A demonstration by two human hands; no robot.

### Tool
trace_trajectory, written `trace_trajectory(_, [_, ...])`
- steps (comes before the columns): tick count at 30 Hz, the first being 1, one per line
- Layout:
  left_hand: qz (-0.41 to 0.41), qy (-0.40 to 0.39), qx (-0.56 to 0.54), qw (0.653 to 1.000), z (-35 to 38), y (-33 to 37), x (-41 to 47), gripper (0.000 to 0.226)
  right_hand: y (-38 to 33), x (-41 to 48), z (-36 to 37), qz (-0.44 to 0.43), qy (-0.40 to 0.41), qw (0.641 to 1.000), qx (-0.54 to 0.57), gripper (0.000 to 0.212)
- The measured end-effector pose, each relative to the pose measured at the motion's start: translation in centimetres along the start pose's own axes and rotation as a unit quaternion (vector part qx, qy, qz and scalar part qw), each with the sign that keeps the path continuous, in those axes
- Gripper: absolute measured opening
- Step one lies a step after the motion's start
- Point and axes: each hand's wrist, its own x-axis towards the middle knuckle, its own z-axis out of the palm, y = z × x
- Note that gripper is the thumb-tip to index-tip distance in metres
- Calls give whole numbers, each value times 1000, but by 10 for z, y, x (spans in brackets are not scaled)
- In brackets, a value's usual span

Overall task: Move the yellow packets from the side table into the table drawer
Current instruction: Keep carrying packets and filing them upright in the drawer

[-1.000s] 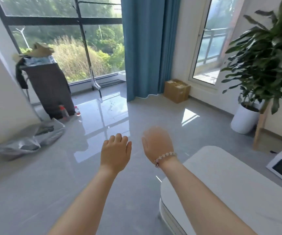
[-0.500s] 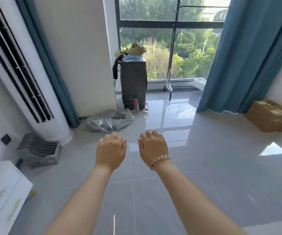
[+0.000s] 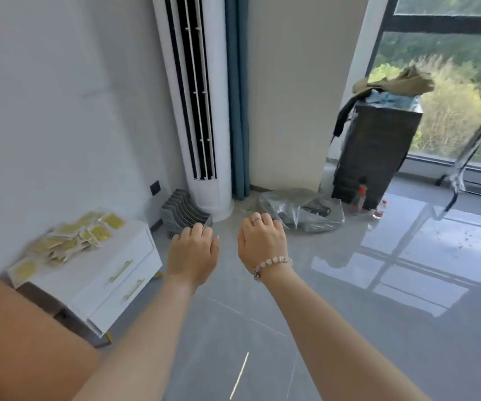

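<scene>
Swung leftward, view now shows blurred yellow packets (image 3: pixel 68 241) heaped on side table (image 3: pixel 94 270).

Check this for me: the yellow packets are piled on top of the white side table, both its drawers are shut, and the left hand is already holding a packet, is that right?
Not quite. In the head view the left hand holds nothing; it hangs in the air, apart from the side table. The rest stands: the yellow packets lie piled on its top and both drawers look shut.
</scene>
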Motion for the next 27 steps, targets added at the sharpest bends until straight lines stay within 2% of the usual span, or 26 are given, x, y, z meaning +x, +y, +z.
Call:
trace_trajectory(2, [-34, 12, 31, 999, 2, -19, 19, 42, -9, 36, 14, -41, -2, 999, 22, 15])
trace_trajectory(4, [-80, 5, 43, 996, 6, -40, 34, 34, -23, 68, 31, -79, -21, 995, 58, 25])
trace_trajectory(7, [-154, 17, 50, 987, 8, -70, 41, 36, -46, 99, 55, -137, -24, 987, 77, 33])
trace_trajectory(11, [-240, 24, 92, 966, 9, -113, 31, 46, -97, 125, 86, -210, -37, 969, 126, 32])
trace_trajectory(14, [-289, 32, 134, 947, 12, -147, 21, 32, -140, 134, 101, -244, -55, 954, 166, 30])
trace_trajectory(19, [-313, 39, 172, 933, 31, -206, 22, 24, -190, 161, 128, -273, -44, 941, 193, 19])
trace_trajectory(25, [-316, 44, 187, 929, 47, -283, 57, 23, -246, 222, 171, -301, -96, 934, 168, 36])
trace_trajectory(27, [-326, 45, 178, 928, 51, -313, 69, 17, -269, 241, 183, -295, -103, 936, 165, 37])
